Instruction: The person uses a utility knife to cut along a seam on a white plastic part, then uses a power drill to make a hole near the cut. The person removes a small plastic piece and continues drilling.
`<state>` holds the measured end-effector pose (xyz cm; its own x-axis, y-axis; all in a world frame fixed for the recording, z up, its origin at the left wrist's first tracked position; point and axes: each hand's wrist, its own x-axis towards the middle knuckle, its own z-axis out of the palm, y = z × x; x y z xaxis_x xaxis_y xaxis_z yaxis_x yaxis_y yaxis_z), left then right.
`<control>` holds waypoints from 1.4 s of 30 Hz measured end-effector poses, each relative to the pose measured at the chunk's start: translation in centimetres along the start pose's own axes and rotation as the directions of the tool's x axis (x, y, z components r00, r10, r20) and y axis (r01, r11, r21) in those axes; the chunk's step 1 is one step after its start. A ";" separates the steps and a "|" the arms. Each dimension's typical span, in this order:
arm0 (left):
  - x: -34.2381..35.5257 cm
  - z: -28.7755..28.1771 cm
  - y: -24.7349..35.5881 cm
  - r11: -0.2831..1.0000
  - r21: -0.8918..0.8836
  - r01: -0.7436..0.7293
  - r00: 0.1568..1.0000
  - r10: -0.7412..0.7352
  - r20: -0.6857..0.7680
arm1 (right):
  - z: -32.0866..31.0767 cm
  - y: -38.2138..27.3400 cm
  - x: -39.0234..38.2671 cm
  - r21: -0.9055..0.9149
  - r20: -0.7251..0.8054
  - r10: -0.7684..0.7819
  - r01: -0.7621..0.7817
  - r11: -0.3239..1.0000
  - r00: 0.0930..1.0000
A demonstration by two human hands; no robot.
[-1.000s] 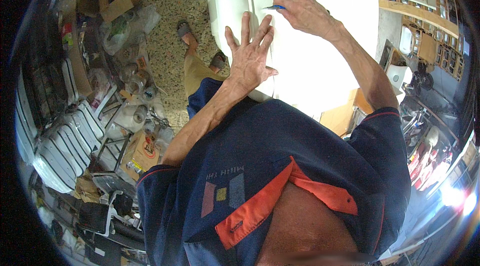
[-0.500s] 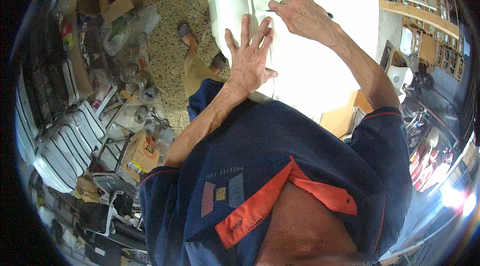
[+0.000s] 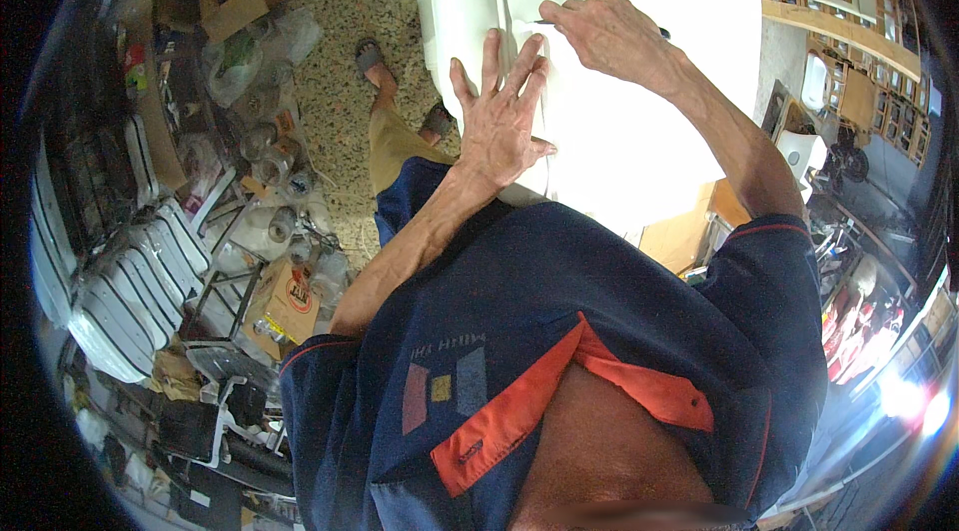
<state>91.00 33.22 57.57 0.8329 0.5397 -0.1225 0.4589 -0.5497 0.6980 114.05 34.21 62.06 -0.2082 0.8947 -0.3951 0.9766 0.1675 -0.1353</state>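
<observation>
Okay, I see the left hand (image 3: 499,126) pressed flat on the white panel (image 3: 639,131), 5 fingers spread, palm down, holding nothing, just pinning the surface near its left edge. Right hand (image 3: 604,31) sits just beyond it, higher on the same panel, fingers curled shut around a thin pen (image 3: 544,22); only the tip pokes out left of the fingers, touching or almost touching the panel, I can't tell which. A dark bit shows at the far side of that hand, likely the pen's other end. Hands are near each other, not touching. Panel fills the top centre, lying in front of the body, a vertical seam running along its left part. Below its left edge I see 2 sandalled feet (image 3: 370,56) on speckled floor (image 3: 340,21). Clutter of white louvred panels (image 3: 120,301), cardboard box (image 3: 235,11) and jars sits far left.
</observation>
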 end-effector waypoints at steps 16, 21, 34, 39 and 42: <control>0.0 -0.2 0.2 1.000 -0.011 0.010 1.000 -0.010 -0.016 | 0.2 0.7 -0.7 -0.005 -0.045 -0.022 0.022 1.000 0.999; -0.1 -0.1 0.2 1.000 -0.023 0.003 1.000 -0.004 -0.026 | 0.1 0.7 -0.8 -0.016 -0.030 -0.020 0.020 1.000 0.999; -0.2 -0.1 0.0 1.000 -0.028 0.000 1.000 -0.001 -0.031 | 0.0 1.1 -1.0 0.010 -0.002 0.001 -0.001 1.000 1.000; -0.2 -0.1 0.0 0.999 -0.033 -0.001 0.999 0.000 -0.043 | 0.0 1.2 -1.0 -0.022 -0.022 -0.021 0.021 1.000 1.000; -0.2 -0.2 0.1 0.999 -0.032 0.011 1.000 -0.012 -0.025 | 0.0 1.4 -1.0 -0.034 -0.016 -0.023 0.022 0.999 1.000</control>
<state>90.78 33.20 57.84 0.8193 0.5621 -0.1133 0.4581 -0.5228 0.7189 115.59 33.55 62.31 -0.2297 0.8971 -0.3775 0.9729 0.2015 -0.1132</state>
